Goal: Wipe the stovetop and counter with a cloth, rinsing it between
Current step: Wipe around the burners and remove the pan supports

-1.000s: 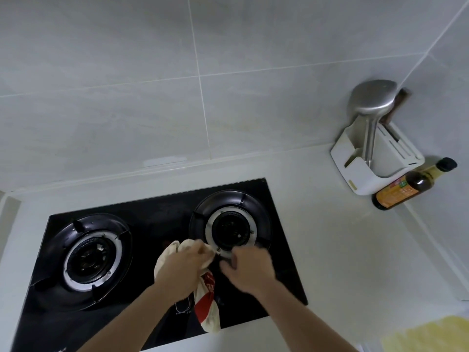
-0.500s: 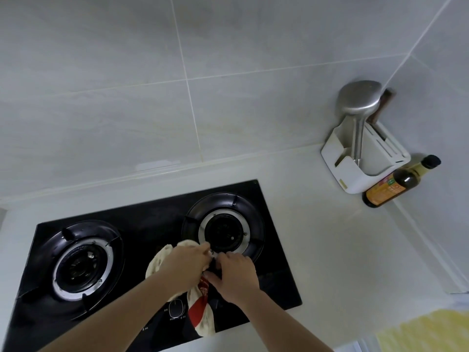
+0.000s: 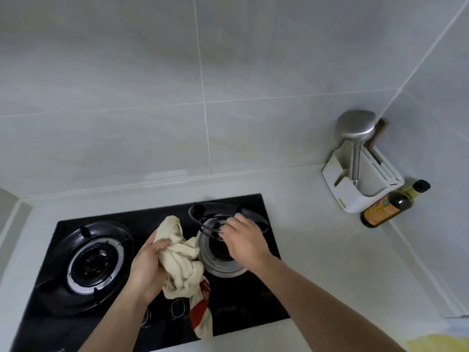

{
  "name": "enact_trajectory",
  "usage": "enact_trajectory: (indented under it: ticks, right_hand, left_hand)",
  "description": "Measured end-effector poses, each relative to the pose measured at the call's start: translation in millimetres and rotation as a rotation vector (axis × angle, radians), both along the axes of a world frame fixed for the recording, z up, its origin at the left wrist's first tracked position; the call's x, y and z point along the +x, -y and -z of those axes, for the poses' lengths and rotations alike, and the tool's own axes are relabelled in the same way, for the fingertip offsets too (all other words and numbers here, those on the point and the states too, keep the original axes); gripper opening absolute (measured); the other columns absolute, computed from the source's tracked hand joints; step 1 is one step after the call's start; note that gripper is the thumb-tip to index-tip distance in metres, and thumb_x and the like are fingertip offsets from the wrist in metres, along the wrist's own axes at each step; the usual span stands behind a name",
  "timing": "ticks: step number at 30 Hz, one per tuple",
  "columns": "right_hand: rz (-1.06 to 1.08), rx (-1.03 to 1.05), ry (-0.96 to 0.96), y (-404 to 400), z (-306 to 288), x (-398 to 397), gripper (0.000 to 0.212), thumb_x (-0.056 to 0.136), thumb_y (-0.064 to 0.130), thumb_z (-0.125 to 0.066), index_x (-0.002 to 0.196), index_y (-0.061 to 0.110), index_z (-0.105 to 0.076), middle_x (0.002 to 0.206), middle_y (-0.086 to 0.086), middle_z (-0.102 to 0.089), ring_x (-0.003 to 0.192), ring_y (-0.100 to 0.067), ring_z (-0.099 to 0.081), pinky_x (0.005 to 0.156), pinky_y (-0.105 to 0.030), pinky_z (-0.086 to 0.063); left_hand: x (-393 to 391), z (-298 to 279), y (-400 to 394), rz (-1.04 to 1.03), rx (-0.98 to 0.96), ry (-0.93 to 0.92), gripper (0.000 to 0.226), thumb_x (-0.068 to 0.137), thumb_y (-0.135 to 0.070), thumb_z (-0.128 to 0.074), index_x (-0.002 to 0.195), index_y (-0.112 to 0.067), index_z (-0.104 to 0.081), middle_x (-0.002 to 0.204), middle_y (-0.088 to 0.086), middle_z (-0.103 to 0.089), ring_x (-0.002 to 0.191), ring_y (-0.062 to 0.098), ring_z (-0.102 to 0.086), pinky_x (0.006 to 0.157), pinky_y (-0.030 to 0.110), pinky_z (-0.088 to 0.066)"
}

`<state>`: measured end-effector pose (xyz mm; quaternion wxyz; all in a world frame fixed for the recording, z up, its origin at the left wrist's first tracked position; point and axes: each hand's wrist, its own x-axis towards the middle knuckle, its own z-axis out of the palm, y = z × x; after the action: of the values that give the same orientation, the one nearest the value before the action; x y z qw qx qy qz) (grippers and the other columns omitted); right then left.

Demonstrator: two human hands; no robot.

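- I see a white utensil holder [image 3: 355, 196] with a steel ladle [image 3: 356, 125] and a dark bottle [image 3: 388, 207] well apart in the counter [image 3: 317, 250] corner.
- My left hand [image 3: 147, 265] grips the bunched cloth [image 3: 182, 260] over the stovetop [image 3: 241, 301].
- My right hand [image 3: 243, 240] apparently pinches the right burner's pan support [image 3: 203, 212], now tilted up; half a second ago it sat flat.

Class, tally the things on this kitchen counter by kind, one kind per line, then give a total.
Gas burners: 2
Pan-support rings: 2
Cloths: 1
Utensil holders: 1
Ladles: 1
Sauce bottles: 1
Total: 8
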<state>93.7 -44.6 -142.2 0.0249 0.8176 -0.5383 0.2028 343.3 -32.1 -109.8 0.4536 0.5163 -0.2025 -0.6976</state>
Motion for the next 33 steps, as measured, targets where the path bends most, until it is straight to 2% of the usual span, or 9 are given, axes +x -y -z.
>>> enact_trajectory:
  ticks: [3,6,9,11,15,22,28,30,33]
  right_hand:
    - [0.092,0.178,0.312,30.9,-46.0,-9.7,0.022,0.103,0.021,-0.060,0.087,0.013,-0.073,0.082,0.003,-0.064,0.085,-0.018,-0.052,0.082,-0.036,-0.047]
    - [0.136,0.192,0.498,35.6,-80.4,-9.6,0.022,0.103,0.023,-0.060,0.084,0.017,-0.071,0.074,0.014,-0.054,0.079,-0.012,-0.048,0.073,-0.031,-0.037]
    - [0.099,0.116,0.600,25.4,-113.9,-2.8,0.039,0.102,0.025,-0.062,0.067,0.031,-0.048,0.063,0.016,-0.041,0.071,-0.012,-0.045,0.066,-0.030,-0.034]
    - [0.109,0.090,0.648,16.7,-127.8,3.3,0.045,0.102,0.028,-0.061,0.065,0.032,-0.038,0.060,0.011,-0.040,0.066,-0.013,-0.043,0.062,-0.031,-0.036]
    - [0.150,0.145,0.785,-3.4,-137.8,1.0,0.041,0.100,0.038,-0.055,0.063,0.029,-0.038,0.059,0.009,-0.040,0.058,-0.013,-0.040,0.057,-0.035,-0.036]
    - [0.134,0.165,0.755,-22.5,-159.2,-19.7,0.049,0.101,0.017,-0.066,0.061,0.034,-0.043,0.061,0.011,-0.045,0.061,-0.011,-0.047,0.058,-0.021,-0.033]
    - [0.159,0.124,0.987,-33.9,-203.3,-26.0,0.050,0.103,0.013,-0.063,0.059,0.025,-0.043,0.054,0.014,-0.037,0.052,-0.005,-0.036,0.052,-0.019,-0.030]
    - [0.200,0.067,1.038,-35.0,-210.7,-22.8,0.048,0.103,0.012,-0.062,0.060,0.021,-0.042,0.054,0.013,-0.034,0.052,-0.006,-0.033,0.051,-0.018,-0.028]
    - [0.269,0.010,1.116,-33.0,-211.5,-17.3,0.047,0.105,0.013,-0.060,0.062,0.011,-0.039,0.054,0.011,-0.031,0.051,-0.006,-0.030,0.049,-0.017,-0.026]
  left_hand:
    - [-19.4,-21.2,-5.1,0.001,-0.106,0.017,0.047,0.099,-0.001,-0.048,0.135,-0.023,-0.067,0.131,0.018,-0.069,0.125,0.042,-0.063,0.111,0.058,-0.045]
    - [-46.9,-50.9,-10.8,-0.001,-0.328,0.355,0.057,0.100,0.000,-0.053,0.116,-0.052,-0.073,0.119,-0.017,-0.070,0.122,0.012,-0.062,0.111,0.034,-0.046]
    - [-73.5,-70.9,-16.6,0.015,-0.688,0.662,0.061,0.103,-0.002,-0.052,0.142,-0.048,-0.055,0.120,-0.006,-0.050,0.118,0.003,-0.054,0.103,0.012,-0.040]
    - [-83.7,-69.5,-21.4,0.049,-0.850,0.812,0.066,0.099,-0.011,-0.049,0.158,-0.038,-0.039,0.127,-0.005,-0.040,0.110,0.003,-0.053,0.093,0.012,-0.046]
    - [-89.2,-69.7,-18.9,0.103,-0.940,1.013,0.083,0.088,-0.006,-0.044,0.160,-0.045,-0.029,0.134,-0.009,-0.032,0.075,0.005,-0.054,0.060,0.020,-0.050]
    - [-82.3,-69.9,10.1,0.098,-0.893,1.004,0.084,0.093,0.006,-0.049,0.163,-0.035,-0.028,0.128,-0.012,-0.034,0.069,0.017,-0.055,0.055,0.030,-0.050]
    - [-81.7,-77.1,41.0,0.067,-0.705,0.869,0.057,0.095,0.006,-0.044,0.148,-0.016,-0.050,0.122,-0.004,-0.043,0.102,-0.002,-0.055,0.089,0.036,-0.052]
    - [-84.6,-76.2,39.1,0.054,-0.700,0.846,0.055,0.096,0.005,-0.044,0.146,-0.016,-0.052,0.121,-0.004,-0.045,0.105,-0.004,-0.054,0.092,0.032,-0.050]
    - [-91.5,-73.5,31.8,0.047,-0.686,0.807,0.071,0.098,0.004,-0.042,0.160,-0.030,-0.035,0.120,-0.003,-0.043,0.102,-0.002,-0.055,0.084,0.009,-0.046]
